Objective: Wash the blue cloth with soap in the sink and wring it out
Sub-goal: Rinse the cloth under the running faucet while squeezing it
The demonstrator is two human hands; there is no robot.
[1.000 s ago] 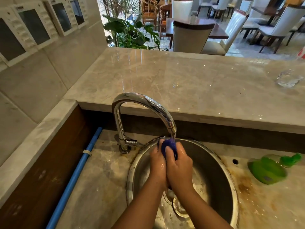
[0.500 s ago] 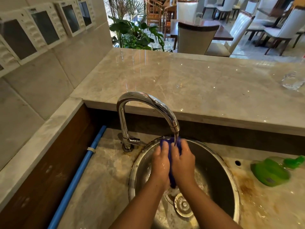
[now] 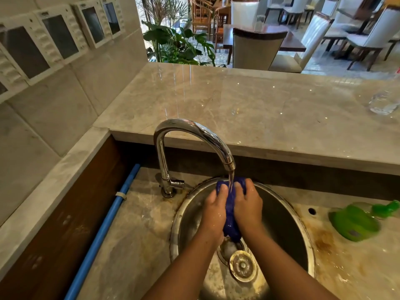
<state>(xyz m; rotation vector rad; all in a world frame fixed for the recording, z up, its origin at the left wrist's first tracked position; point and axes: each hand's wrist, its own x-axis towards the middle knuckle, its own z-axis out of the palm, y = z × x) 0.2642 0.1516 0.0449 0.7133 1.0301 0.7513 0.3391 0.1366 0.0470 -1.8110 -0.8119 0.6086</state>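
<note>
Both our left hand (image 3: 214,205) and right hand (image 3: 249,205) curl round the bunched blue cloth (image 3: 230,217) under the running faucet (image 3: 194,128), over the steel sink (image 3: 281,221). Wet, it could slip toward the drain strainer (image 3: 243,266) beneath them, or water could splash out. Right of them the green soap bottle (image 3: 355,225) lies tipped; we cannot tell its fill.

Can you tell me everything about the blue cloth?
The blue cloth is dark blue, looks soft and soaking wet, and is bunched into a long wad. The left hand and right hand squeeze it between them over the sink, thumbs near its top. Water from the tap pours onto its upper end.
</note>
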